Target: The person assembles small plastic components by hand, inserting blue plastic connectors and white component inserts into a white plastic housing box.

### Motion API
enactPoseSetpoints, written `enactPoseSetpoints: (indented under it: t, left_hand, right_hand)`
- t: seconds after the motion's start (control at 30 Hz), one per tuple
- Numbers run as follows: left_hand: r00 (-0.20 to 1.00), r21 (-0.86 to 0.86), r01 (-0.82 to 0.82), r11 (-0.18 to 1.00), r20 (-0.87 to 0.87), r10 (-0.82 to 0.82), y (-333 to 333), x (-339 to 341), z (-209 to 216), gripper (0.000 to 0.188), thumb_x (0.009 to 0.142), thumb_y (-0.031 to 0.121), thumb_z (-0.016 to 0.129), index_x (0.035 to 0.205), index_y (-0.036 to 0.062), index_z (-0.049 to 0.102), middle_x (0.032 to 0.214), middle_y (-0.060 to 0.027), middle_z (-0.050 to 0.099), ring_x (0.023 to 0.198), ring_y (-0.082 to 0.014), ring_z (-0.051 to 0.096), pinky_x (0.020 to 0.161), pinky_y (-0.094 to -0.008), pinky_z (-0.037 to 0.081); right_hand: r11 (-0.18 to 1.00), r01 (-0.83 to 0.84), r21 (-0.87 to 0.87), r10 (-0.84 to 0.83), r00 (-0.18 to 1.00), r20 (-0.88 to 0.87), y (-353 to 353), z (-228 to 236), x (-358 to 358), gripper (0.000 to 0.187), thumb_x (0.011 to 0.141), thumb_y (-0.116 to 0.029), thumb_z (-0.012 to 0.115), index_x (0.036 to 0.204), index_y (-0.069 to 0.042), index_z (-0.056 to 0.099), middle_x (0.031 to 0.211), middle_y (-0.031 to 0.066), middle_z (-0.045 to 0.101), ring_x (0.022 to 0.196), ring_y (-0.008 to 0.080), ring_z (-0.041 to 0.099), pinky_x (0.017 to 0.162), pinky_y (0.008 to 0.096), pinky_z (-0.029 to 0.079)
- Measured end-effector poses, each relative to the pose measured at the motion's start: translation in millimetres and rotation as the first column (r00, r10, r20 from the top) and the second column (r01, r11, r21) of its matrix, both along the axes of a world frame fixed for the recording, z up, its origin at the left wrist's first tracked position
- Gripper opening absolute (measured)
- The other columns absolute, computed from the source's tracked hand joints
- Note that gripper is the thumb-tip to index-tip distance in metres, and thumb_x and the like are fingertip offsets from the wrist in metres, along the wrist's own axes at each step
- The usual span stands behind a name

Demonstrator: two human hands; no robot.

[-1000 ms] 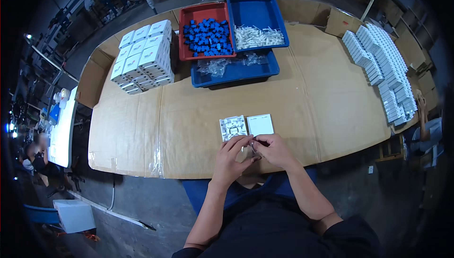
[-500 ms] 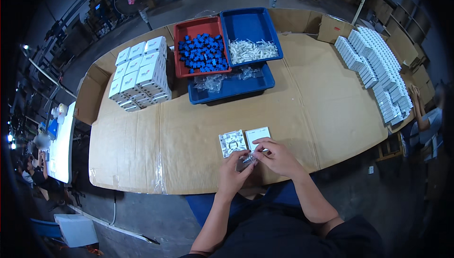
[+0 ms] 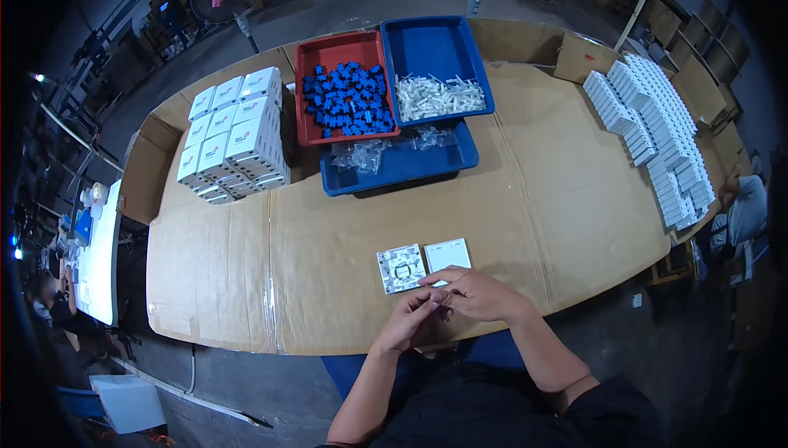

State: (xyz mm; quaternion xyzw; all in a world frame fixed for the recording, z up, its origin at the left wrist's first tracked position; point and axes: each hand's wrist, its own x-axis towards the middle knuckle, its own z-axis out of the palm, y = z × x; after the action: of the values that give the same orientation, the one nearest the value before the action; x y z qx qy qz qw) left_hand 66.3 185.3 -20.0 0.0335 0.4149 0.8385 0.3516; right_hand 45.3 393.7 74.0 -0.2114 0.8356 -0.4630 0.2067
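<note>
My left hand (image 3: 412, 319) and my right hand (image 3: 472, 293) meet at the near edge of the cardboard-covered table (image 3: 328, 243), fingers closed together over something small that I cannot make out. Just beyond them lie two square white plates side by side: one showing its inner side with a dark ring (image 3: 400, 268), the other plain white (image 3: 447, 255). My right fingertips touch the near edge of the plain plate.
A red tray of blue parts (image 3: 345, 99), a blue tray of white parts (image 3: 439, 95) and a lower blue tray with clear bags (image 3: 394, 161) stand at the back. White boxes are stacked at the left (image 3: 234, 136); rows of white boxes run along the right (image 3: 657, 132).
The view has shifted slightly. My hands stay together by the two plates, fingers working at the same spot.
</note>
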Motion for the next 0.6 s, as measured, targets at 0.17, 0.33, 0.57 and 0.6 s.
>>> enactPoseSetpoints:
  t: [0.17,0.33,0.57,0.6]
  left_hand:
    - [0.977,0.164,0.055,0.985,0.194,-0.087,6.7,-7.3,-2.4,0.034,0.107,0.034,0.063,0.117,0.002,0.065,0.103,-0.007,0.069,0.088,-0.0168,0.066,0.081,-0.0322,0.054]
    - [0.909,0.181,0.152,0.972,0.36,-0.209,0.7,-3.7,6.7,0.062,0.111,0.057,0.039,0.122,-0.0001,0.06,0.083,-0.0012,0.047,0.064,-0.0103,0.04,0.06,-0.0266,0.038]
    - [0.834,0.377,0.23,0.897,0.398,-0.381,-9.6,-11.8,2.1,0.068,0.11,0.063,0.035,0.126,0.0013,0.059,0.085,-0.001,0.049,0.061,-0.0098,0.04,0.054,-0.0253,0.037]
    - [0.833,0.38,0.234,0.895,0.397,-0.386,-6.2,-13.1,5.6,0.068,0.11,0.063,0.035,0.126,0.0013,0.059,0.085,-0.001,0.049,0.061,-0.0098,0.04,0.054,-0.0253,0.037]
  right_hand:
    - [0.996,0.047,-0.078,-0.04,0.996,0.085,30.1,-5.5,-32.3,0.024,0.099,-0.005,0.06,0.117,0.0,0.075,0.14,0.0117,0.067,0.12,0.0246,0.067,0.102,0.0363,0.053]
    - [0.931,0.365,-0.005,-0.36,0.915,-0.184,74.5,6.4,-134.8,0.021,0.1,-0.019,0.069,0.11,-0.001,0.075,0.113,0.0147,0.077,0.104,0.0265,0.073,0.091,0.0376,0.055]
    - [0.797,0.589,0.131,-0.453,0.727,-0.517,95.0,34.3,-300.5,0.021,0.1,-0.018,0.064,0.116,-0.01,0.075,0.11,0.0146,0.077,0.101,0.0343,0.072,0.086,0.0437,0.056]
    - [0.794,0.585,0.165,-0.394,0.703,-0.592,101.5,32.4,-324.1,0.022,0.1,-0.017,0.063,0.117,-0.011,0.075,0.11,0.0145,0.076,0.101,0.0351,0.071,0.087,0.0445,0.056]
